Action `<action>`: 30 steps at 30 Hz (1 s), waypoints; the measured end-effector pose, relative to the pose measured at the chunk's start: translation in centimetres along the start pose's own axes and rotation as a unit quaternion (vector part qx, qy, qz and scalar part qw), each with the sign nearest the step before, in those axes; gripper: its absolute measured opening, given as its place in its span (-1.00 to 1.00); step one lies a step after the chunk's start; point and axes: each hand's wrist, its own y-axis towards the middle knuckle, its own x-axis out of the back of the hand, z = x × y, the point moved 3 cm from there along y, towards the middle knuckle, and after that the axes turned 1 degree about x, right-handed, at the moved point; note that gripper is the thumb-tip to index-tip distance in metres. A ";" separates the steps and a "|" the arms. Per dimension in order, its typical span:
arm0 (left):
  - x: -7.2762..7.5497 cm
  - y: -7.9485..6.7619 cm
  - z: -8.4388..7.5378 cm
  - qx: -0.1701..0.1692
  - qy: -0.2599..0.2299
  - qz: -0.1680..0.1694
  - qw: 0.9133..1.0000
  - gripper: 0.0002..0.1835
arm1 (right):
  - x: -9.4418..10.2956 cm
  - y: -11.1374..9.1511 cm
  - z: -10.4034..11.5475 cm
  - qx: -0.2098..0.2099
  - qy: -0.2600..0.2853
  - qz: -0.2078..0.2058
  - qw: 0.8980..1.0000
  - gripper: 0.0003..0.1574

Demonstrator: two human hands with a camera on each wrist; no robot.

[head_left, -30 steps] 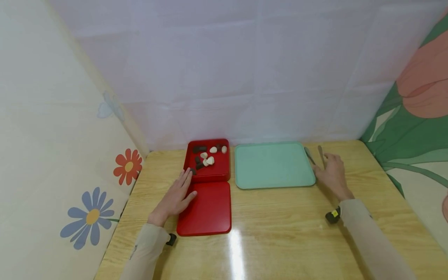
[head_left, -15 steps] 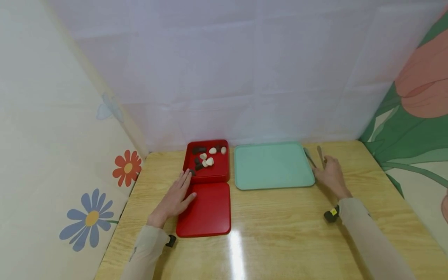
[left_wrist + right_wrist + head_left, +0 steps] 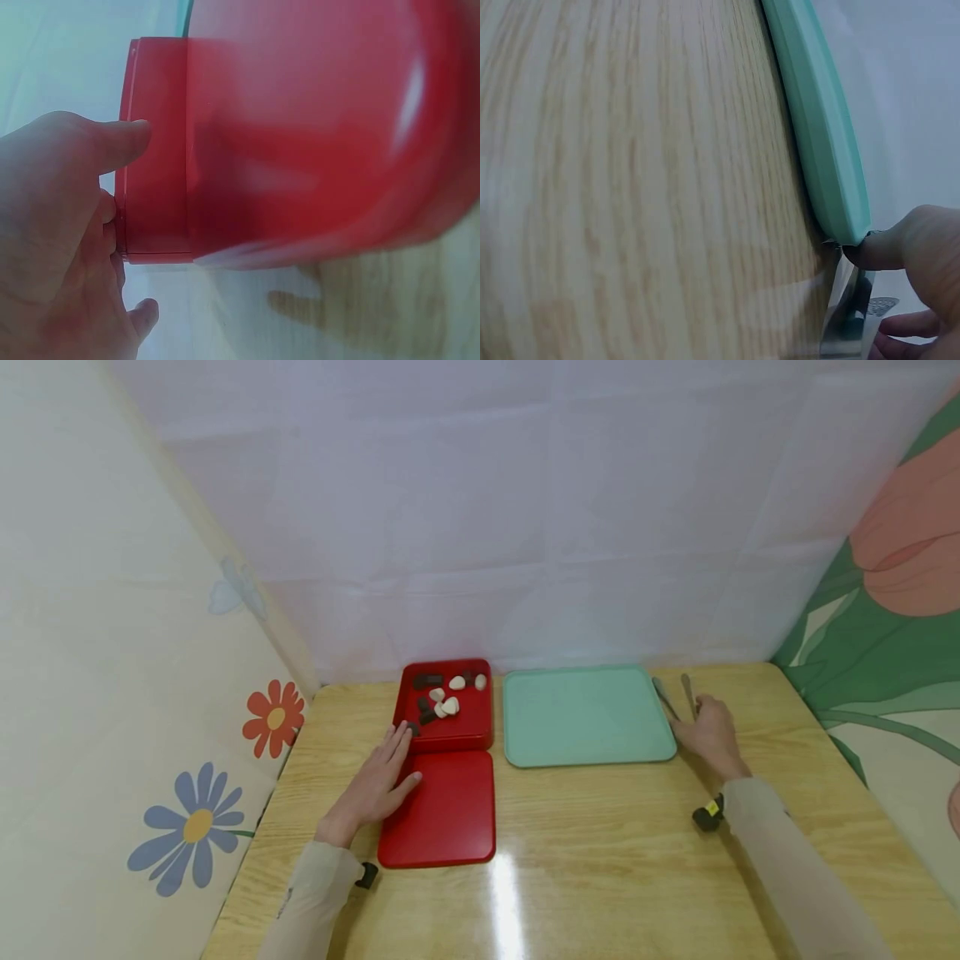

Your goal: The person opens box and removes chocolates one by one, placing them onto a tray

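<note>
In the head view my left hand (image 3: 371,789) lies with fairly straight fingers, their tips at the near left rim of an open red box (image 3: 476,718). Dark pieces (image 3: 428,680) and whitish, pebble-like pieces (image 3: 450,706) sit inside the box. A flat red lid (image 3: 450,818) lies just in front of it, partly under the left thumb. My right hand (image 3: 712,737) holds metal tongs (image 3: 688,693) beside the right edge of a mint green tray (image 3: 585,718). In the right wrist view the thumb touches the tongs (image 3: 847,315) near the tray's corner; a perforated end shows behind.
The wooden table (image 3: 600,860) carries everything. A pale cloth wall (image 3: 450,527) rises right behind the box and tray. Flower-patterned walls stand to the left and right. Black wrist cameras (image 3: 707,814) hang under the sleeves.
My right wrist has shifted very slightly to the left while the hand stays at the tongs. The left hand, box, lid and tray hold their places.
</note>
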 end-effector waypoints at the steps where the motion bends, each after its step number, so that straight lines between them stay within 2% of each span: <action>1: 0.0 0.0 0.0 0.001 -0.001 0.000 1.000 -0.11 | -0.1 0.0 0.0 -0.003 -0.002 0.000 1.000 -0.03; 10: 0.0 -0.2 0.1 0.006 0.000 0.000 1.000 -0.11 | -0.4 0.3 -0.2 -0.012 -0.013 0.000 1.000 -0.10; 17: 0.0 0.0 0.2 0.005 0.001 -0.001 1.000 -0.10 | -0.5 0.4 -0.7 -0.029 0.004 -0.004 1.000 -0.17; 23: 0.0 0.1 0.1 0.005 0.000 0.002 1.000 -0.10 | -0.3 0.2 -1.0 -0.018 0.019 -0.004 1.000 -0.23; 30: 0.1 0.0 0.1 0.005 -0.002 0.000 1.000 -0.11 | 0.0 0.1 -1.1 -0.005 0.001 0.001 1.000 -0.22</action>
